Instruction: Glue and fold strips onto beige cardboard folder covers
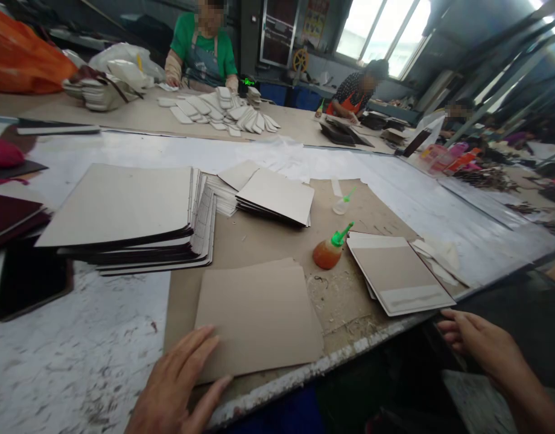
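Observation:
My left hand (173, 386) lies with fingers apart at the left edge of a thin stack of tan boards (259, 319), fingertips on the top board. My right hand (481, 340) is at the table's front edge, its fingers curled, just below the near corner of a panel (402, 271) with pale strips along two sides. Whether it pinches anything is not clear. That panel rests on others. Between the two piles stands a squeeze bottle (328, 253) of amber liquid with a green nozzle. Behind it is a clear bottle (341, 206), also green-tipped.
A tall stack of pale panels (123, 199) stands left, a smaller pile (277, 196) behind. A dark phone (31, 280) lies far left. White scraps (440, 259) lie right. Across the table, a person in green (205, 54) is behind many pale pieces (223, 111); another person (359, 90) works further right.

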Available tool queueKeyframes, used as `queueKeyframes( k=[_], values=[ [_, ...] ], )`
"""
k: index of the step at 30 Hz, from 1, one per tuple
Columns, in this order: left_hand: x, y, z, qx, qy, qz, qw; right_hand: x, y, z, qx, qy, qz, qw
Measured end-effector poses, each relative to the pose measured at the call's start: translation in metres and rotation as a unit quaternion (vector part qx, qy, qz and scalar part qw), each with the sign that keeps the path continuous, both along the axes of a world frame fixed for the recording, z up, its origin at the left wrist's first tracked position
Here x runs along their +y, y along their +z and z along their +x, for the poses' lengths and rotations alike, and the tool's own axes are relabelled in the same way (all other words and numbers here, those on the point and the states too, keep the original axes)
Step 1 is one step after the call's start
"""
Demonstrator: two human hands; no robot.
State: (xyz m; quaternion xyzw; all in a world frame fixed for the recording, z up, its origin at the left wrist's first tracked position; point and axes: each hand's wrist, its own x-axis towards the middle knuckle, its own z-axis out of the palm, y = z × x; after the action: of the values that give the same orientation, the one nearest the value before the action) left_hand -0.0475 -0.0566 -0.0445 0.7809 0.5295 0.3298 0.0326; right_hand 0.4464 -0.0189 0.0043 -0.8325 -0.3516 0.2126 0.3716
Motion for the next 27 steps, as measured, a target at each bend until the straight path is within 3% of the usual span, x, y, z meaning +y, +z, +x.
queueKeyframes(
  k=[2, 5, 9, 15, 19, 22, 25, 27],
  values=[
    [0.002, -0.009, -0.005, 0.079, -0.031, 0.021, 0.996, 0.002, 0.013, -0.028, -0.035, 0.050, -0.017, 0.998],
    [0.001, -0.019, -0.004, 0.104, -0.052, 0.033, 0.993, 0.022, 0.020, -0.080, -0.032, 0.163, -0.029, 0.986],
    [0.002, -0.027, 0.001, 0.078, -0.040, 0.059, 0.994, 0.070, 0.002, -0.134, 0.000, 0.205, 0.047, 0.978],
    [0.004, -0.033, -0.003, 0.134, -0.032, 0.078, 0.987, 0.119, -0.030, -0.175, -0.025, 0.218, 0.099, 0.971],
    [0.005, -0.044, -0.001, 0.118, -0.022, 0.091, 0.989, 0.127, -0.039, -0.189, -0.068, 0.201, 0.103, 0.972],
    [0.005, -0.049, 0.003, 0.072, 0.004, 0.092, 0.993, 0.124, -0.034, -0.195, -0.095, 0.190, 0.106, 0.971],
    [0.001, -0.042, 0.009, 0.031, 0.026, 0.102, 0.994, 0.107, -0.012, -0.202, -0.108, 0.208, 0.093, 0.968],
    [-0.003, -0.029, 0.016, -0.022, 0.035, 0.091, 0.995, 0.087, 0.010, -0.214, -0.086, 0.257, 0.047, 0.962]
  ],
)
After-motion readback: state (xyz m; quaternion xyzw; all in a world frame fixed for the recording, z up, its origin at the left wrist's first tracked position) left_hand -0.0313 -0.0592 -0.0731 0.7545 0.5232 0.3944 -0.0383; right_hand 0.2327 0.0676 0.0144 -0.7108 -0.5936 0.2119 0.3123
